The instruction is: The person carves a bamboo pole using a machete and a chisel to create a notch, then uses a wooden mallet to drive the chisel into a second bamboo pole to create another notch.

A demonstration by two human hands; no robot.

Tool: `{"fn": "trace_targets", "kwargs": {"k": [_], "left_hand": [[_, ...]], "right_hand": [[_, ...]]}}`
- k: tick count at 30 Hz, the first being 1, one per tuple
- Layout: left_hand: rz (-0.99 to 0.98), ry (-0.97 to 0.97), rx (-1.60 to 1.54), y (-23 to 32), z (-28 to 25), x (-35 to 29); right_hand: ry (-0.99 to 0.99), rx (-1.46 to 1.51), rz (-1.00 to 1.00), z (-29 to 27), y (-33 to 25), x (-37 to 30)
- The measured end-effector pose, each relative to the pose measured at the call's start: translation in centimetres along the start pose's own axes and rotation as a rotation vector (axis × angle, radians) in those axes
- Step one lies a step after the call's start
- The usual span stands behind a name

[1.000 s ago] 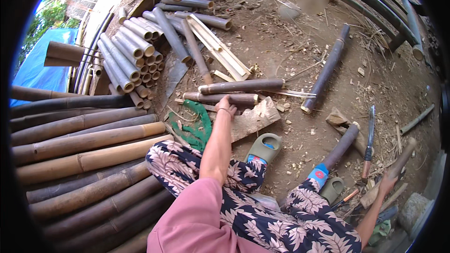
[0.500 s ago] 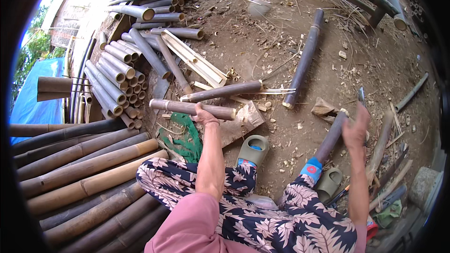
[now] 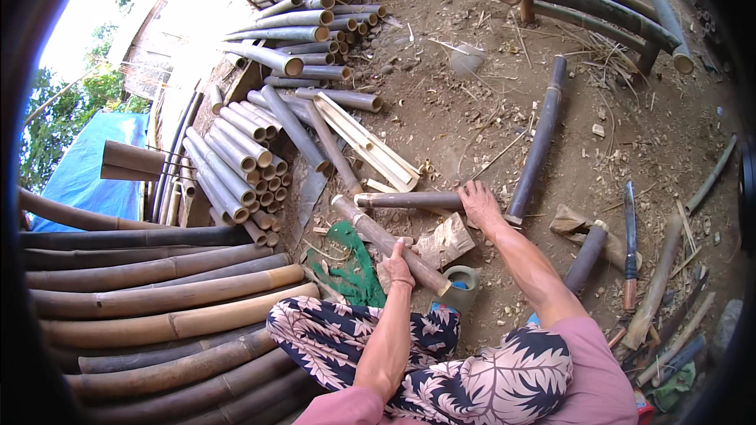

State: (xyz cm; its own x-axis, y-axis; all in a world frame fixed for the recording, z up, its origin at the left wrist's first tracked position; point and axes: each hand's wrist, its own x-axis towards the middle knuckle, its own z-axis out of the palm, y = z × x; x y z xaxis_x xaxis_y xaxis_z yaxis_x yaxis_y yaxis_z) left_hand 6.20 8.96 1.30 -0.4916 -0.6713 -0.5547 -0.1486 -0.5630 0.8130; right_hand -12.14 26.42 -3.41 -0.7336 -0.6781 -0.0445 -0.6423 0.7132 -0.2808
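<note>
My left hand (image 3: 398,266) is wrapped round the middle of a short brown bamboo piece (image 3: 362,226), which slants above my bent leg. My right hand (image 3: 479,205) reaches across to a darker bamboo piece (image 3: 402,200), its fingers over that piece's right end. A pale chopped wood block (image 3: 447,242) sits between the two pieces. On the ground at the right lies a machete (image 3: 631,230) with a wooden handle, away from both hands. Another dark bamboo piece (image 3: 587,256) leans on a wood chunk (image 3: 568,220) beside my right forearm.
Bamboo poles (image 3: 157,319) lie side by side at the left. Cut bamboo lengths (image 3: 228,165) are stacked beyond, near pale split strips (image 3: 370,142). A long dark bamboo piece (image 3: 539,138) lies ahead on the chip-strewn dirt. Green netting (image 3: 354,271) lies near my left forearm.
My right hand has left the machete, now on the ground, and moved left to the darker bamboo piece. The piece in my left hand has swung, its right end now nearer me. The view has shifted.
</note>
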Motion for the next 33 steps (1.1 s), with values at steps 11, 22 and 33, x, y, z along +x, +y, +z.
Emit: {"fn": "trace_targets", "kwargs": {"k": [11, 22, 33], "left_hand": [[-0.002, -0.518, 0.253, -4.3, 13.1, -4.0], [0.98, -0.188, 1.566, -7.8, 23.2, 4.0], [0.315, -1.196, 0.611, -3.5, 32.4, -15.1]], "right_hand": [[0.287, 1.436, 0.379, -7.0, -2.6, -19.8], [0.415, 1.942, 0.589, -9.2, 1.8, -26.9], [0.365, 0.414, 0.688, -12.5, 5.5, -31.4]]}}
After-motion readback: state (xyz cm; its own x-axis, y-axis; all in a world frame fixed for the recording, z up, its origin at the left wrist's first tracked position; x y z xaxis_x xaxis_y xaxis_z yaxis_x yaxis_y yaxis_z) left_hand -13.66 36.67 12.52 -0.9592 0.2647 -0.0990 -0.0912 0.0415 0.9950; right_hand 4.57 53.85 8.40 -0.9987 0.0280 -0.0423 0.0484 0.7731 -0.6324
